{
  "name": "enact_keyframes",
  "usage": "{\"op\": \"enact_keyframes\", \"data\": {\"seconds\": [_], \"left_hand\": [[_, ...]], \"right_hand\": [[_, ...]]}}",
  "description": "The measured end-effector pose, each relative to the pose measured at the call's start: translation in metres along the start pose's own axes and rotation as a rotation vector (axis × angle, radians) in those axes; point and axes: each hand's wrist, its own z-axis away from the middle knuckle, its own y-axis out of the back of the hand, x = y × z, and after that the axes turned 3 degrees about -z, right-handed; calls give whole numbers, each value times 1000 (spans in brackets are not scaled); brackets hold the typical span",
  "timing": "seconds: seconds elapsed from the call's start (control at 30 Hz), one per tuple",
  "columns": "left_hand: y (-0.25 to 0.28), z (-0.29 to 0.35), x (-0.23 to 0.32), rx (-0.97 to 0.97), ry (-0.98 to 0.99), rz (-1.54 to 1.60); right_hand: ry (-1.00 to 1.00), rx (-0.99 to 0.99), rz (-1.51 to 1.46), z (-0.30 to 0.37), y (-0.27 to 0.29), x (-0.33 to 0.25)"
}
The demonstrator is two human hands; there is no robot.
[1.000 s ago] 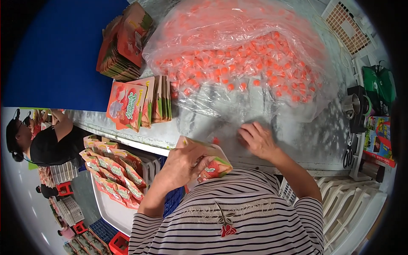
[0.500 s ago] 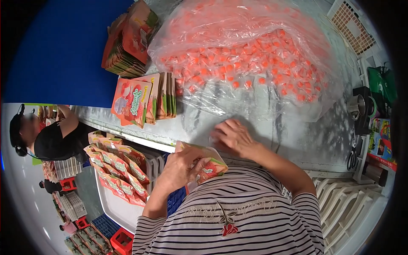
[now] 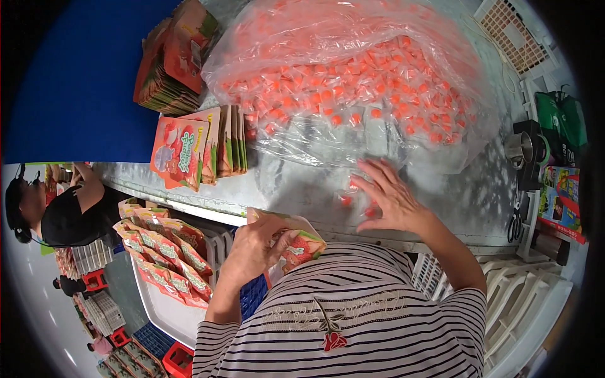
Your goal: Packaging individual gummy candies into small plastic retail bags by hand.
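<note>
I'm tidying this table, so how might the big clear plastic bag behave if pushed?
The bag would probably slump rather than slide stiffly, since its see-through plastic is loose and wrinkled. It may feel heavy, judging by the many small orange pieces heaped inside.

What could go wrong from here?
1. Loose wrapped pieces lie by the spread right hand, near the front edge of the bench; a stray brush might knock one off.
2. The left hand holds a pouch tilted; if its mouth is open, anything inside could slip out.
3. The overlapping pouches on the bench might slide if bumped.
</note>
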Motion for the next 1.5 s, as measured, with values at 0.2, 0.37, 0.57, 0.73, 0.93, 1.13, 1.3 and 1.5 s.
{"op": "enact_keyframes", "data": {"seconds": [0.2, 0.37, 0.57, 0.73, 0.93, 1.13, 1.3, 1.5], "left_hand": [[-3, -7, 4, -24, -25, -26], [-1, -11, 5, -26, -83, -45], [6, -15, 10, 14, -33, -43], [6, -36, 21, 0, -151, -56], [-15, -52, 11, -20, -260, -79], [-18, -56, 32, -16, -279, -57], [-18, -48, 34, -111, -340, 11], [-20, -55, 27, -99, -330, 102]], "right_hand": [[130, -138, 208, -3, -10, 1], [249, -20, 151, -22, -35, -4], [292, 138, 237, -11, -42, -1], [151, 297, 330, -14, -30, 17], [-607, 533, -1225, -48, 13, -39], [-419, 452, -1480, -69, 0, -78], [-282, 500, -919, -68, -7, -68], [64, 508, -441, -61, -10, -64]]}}
